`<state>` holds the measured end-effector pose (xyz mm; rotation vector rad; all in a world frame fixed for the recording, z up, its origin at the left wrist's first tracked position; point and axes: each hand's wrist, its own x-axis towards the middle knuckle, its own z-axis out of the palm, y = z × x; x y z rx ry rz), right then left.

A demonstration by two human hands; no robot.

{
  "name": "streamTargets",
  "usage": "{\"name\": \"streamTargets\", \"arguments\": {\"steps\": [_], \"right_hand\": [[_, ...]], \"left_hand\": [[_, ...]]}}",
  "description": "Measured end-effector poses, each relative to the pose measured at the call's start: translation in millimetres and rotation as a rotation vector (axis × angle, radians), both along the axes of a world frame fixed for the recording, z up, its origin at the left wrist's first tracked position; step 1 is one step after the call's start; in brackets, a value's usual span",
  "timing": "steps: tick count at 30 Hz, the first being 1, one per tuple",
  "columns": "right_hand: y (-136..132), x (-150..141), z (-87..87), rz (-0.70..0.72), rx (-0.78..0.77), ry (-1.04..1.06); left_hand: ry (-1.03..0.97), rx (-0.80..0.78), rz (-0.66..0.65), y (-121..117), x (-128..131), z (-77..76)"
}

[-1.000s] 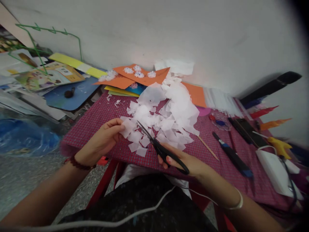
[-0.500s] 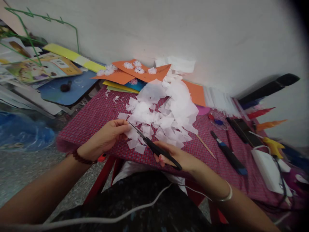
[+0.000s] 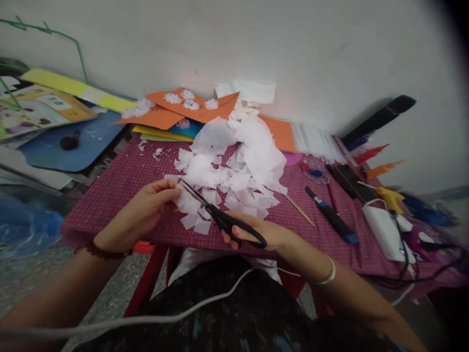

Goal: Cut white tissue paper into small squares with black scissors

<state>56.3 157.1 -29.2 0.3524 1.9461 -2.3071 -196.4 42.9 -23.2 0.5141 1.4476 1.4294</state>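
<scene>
Head view shows the scissors (image 3: 209, 209) above the near edge of the bench (image 3: 120, 181), their black handles toward the right and their blades, a little apart, pointing toward the left hand (image 3: 156, 200). The right hand (image 3: 266, 232) is curled closed around the handles, some fingers hidden beneath them. The left hand is nearly closed, thumb and forefinger pinching a white paper scrap (image 3: 184, 197) close to the blade tips; whether the blades touch it is impossible to tell. Beyond both hands, a loose white paper pile (image 3: 256, 146) spreads over the red checked cloth, cut squares along its near side and larger rounded sheets farther back. Right of the pile lies a thin wooden stick (image 3: 301, 211), then a black and blue cutter (image 3: 335, 217), and farther right a white box-like object (image 3: 381, 232) near a yellow tool (image 3: 390, 198). Behind the pile, orange sheets (image 3: 203, 115) carry small white and purple clusters near the wall (image 3: 293, 58), with pale strips (image 3: 318, 142) to their right. Left of the bench, a dark round object (image 3: 69, 143) sits on a blue board (image 3: 40, 154).
</scene>
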Motion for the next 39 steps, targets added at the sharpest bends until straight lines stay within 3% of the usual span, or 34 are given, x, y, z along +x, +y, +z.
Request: {"name": "streamTargets", "arguments": {"steps": [4,9,17,23,28,31,33,36,39], "right_hand": [[4,8,-7.2,-0.023,-0.097,0.066],[4,28,-14.8,-0.076,-0.189,0.11],[3,56,-17.6,-0.125,-0.214,0.147],[8,81,-25.1,-0.147,-0.244,0.223],[11,87,-33.5,-0.172,-0.306,0.263],[12,88,-36.3,-0.177,-0.307,0.265],[11,89,-37.4,-0.18,-0.311,0.272],[9,94,-37.7,-0.174,-0.342,0.277],[8,100,-35.5,-0.172,-0.33,0.272]], "left_hand": [[0.187,0.025,0.046,2,-9,4.8],[0.518,0.007,-0.006,5,-12,13.3],[0.649,-0.009,-0.112,34,5,21.9],[1.469,0.071,-0.172,77,12,26.1],[1.789,-0.095,-0.362,124,24,19.2],[1.833,-0.142,-0.471,147,28,11.8],[1.809,-0.139,-0.471,158,28,10.3],[1.7,-0.15,-0.363,171,21,16.0],[1.524,-0.216,-0.176,183,6,26.5]]}}
